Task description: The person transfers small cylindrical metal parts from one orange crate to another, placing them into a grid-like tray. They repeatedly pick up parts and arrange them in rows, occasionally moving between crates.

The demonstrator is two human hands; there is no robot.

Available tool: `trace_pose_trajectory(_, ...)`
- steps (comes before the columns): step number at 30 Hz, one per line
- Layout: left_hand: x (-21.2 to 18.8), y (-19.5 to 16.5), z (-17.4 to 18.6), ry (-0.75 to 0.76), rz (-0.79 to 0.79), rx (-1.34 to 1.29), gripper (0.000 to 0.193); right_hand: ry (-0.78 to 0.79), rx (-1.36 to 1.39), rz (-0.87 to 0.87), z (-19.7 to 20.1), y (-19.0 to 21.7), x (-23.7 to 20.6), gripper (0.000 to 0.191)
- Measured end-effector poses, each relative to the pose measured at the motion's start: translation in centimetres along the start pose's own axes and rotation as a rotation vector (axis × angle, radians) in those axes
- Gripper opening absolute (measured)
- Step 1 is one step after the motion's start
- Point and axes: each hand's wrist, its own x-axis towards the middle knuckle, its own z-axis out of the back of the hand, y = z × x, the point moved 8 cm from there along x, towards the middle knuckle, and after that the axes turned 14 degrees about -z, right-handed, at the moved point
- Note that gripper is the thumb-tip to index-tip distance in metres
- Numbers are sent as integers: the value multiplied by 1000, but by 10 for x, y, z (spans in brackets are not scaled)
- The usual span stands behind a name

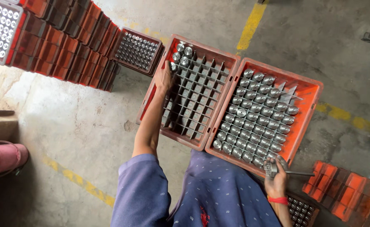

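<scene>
The left hand (164,77) is stretched far out to the far-left corner of the left orange plastic crate (151,98), the one fitted with a grey divider grid. Its fingers are curled at the crate's edge, just beside the few shiny round metal parts (181,54) that are seated in the far-left cells; whether a part is gripped cannot be told. The remaining cells of this crate are seen unfilled.

The right hand (276,178) is held near, at the near-right corner of the right orange plastic crate (309,122). It is closed around a small grey metal part with a thin rod (294,172) that sticks out to the right. This crate touches the left one along its side and is filled almost wholly with rows of silvery cylindrical parts (254,117).

Both crates are carried in front of a blue dotted garment (218,193). Further out, on the grey concrete floor (79,126), a tall stack of orange crates (67,46) is found far left, with a filled crate (136,50) next to it. More orange crates (347,193) lie near right. A pink cylindrical container (2,157) is seen at the left edge, and yellow painted lines (250,27) cross the floor.
</scene>
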Motion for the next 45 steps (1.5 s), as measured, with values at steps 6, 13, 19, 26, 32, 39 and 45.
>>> trace_pose_trajectory(6,1,4,0,-81,-59,-108,25,11,-15,-62,-16,-23,3,11)
trace_pose_trajectory(13,-36,-9,40,-362,-252,-321,45,-50,-53,-97,-14,-28,1,16)
trace_pose_trajectory(19,-112,-21,56,-629,-192,-695,37,-71,-128,-75,-11,-19,6,17)
trace_pose_trajectory(26,-204,-188,-93,255,64,-1323,29,75,-257,-52,-88,-24,20,16)
trace_pose_trajectory(32,-253,-277,-88,426,-311,-869,39,162,-146,5,-148,-1,-9,13)
trace_pose_trajectory(39,-256,-320,-115,675,-387,-918,41,210,-340,133,-149,13,-35,12)
trace_pose_trajectory(45,-274,-345,-147,1006,-390,-1016,53,249,-350,86,-114,21,-24,8)
